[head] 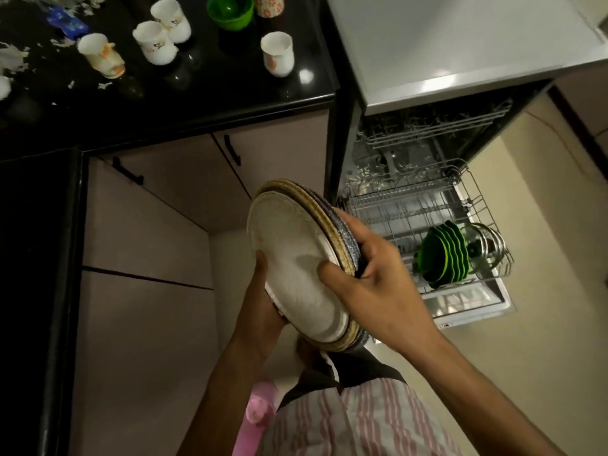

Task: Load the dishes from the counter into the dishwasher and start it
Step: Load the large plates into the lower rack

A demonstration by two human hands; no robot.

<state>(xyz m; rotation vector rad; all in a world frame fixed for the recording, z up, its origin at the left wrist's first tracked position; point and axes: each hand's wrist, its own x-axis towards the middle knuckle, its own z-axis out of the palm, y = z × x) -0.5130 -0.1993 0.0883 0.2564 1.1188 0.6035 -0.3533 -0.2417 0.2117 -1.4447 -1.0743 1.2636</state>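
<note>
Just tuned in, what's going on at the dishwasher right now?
A person is holding a tilted stack of plates with both hands: the left hand supports it from below, the right hand grips its edge. The dishwasher is open, with the lower rack pulled out. Green plates and a glass lid already stand in it. White cups and a green bowl remain on the black counter.
</note>
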